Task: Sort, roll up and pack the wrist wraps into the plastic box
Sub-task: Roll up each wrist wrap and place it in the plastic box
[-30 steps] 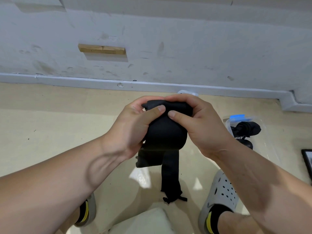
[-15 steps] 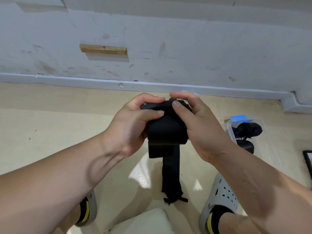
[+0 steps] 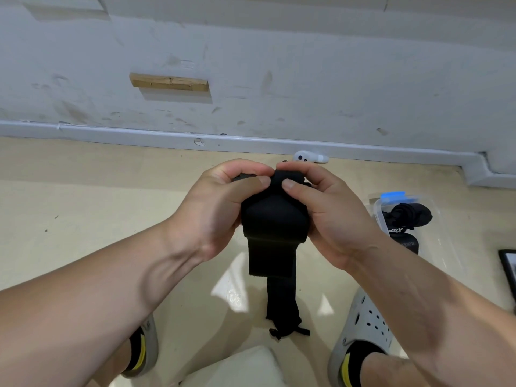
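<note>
Both hands are up in front of the chest, over the floor (image 3: pixel 83 219), with one black wrap (image 3: pixel 275 222) between them. Left hand (image 3: pixel 217 208) grips the roll's left side, fingers curled over the top, thumb laid flat across the upper front edge. Right hand (image 3: pixel 332 219) grips the right side, thumb tip pressing the top front, fingers curled round the back. The thumb tips sit just beside each other, not quite touching.

The wrap is partly rolled: a thick bundle between the palms, a wide flat flap below it, then a narrower tail (image 3: pixel 282 300) hanging straight down between the feet. The tail ends in a small loop (image 3: pixel 290 331); cannot tell if it touches the floor.

A clear box (image 3: pixel 376 219) lies on the floor to the right, near the right forearm, with a blue latch (image 3: pixel 393 197) at its far end. Inside are rolled black wraps (image 3: pixel 410 215), one with white lettering; exact count is unclear.

Grey clogs with black socks: left clog (image 3: pixel 149 344) under the left forearm, right clog (image 3: pixel 363 325) under the right forearm. A pale cushion-like thing (image 3: pixel 237 367) sits at the bottom centre. A dark flat object (image 3: pixel 509 269) is cut off at the right edge. A small white item (image 3: pixel 308 157) lies by the baseboard, just behind the hands. A wood block (image 3: pixel 169 82) is fixed on the scuffed wall.
</note>
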